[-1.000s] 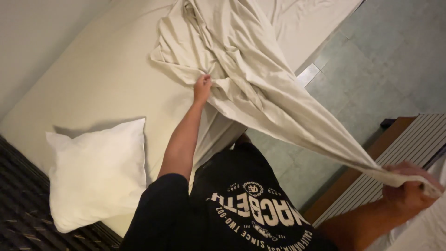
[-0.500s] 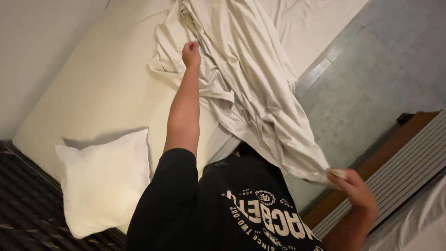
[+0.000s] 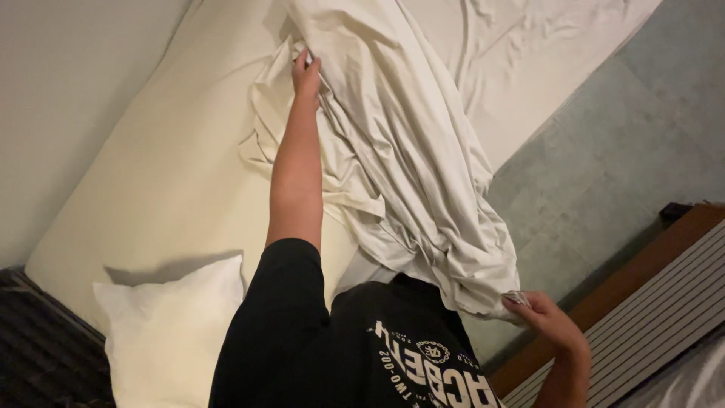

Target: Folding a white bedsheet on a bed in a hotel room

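A crumpled off-white bed sheet (image 3: 408,166) lies across the bare cream mattress (image 3: 174,181) and hangs off its side towards the floor. My left hand (image 3: 306,72) is stretched far out over the mattress and is closed on a fold of the sheet near its upper part. My right hand (image 3: 547,317) is low at the right beside my body, pinching the sheet's hanging lower edge. My black printed T-shirt (image 3: 377,355) fills the bottom of the view.
A white pillow (image 3: 170,336) lies on the mattress corner at the lower left. A second white sheet (image 3: 544,68) covers the bed's far right. Green-grey tiled floor (image 3: 627,143) runs along the bed; a wooden-edged slatted panel (image 3: 649,302) stands at the right.
My left hand has pushed the sheet farther up the mattress. My right hand has come in towards my body, so the stretched sheet now hangs slack and bunched.
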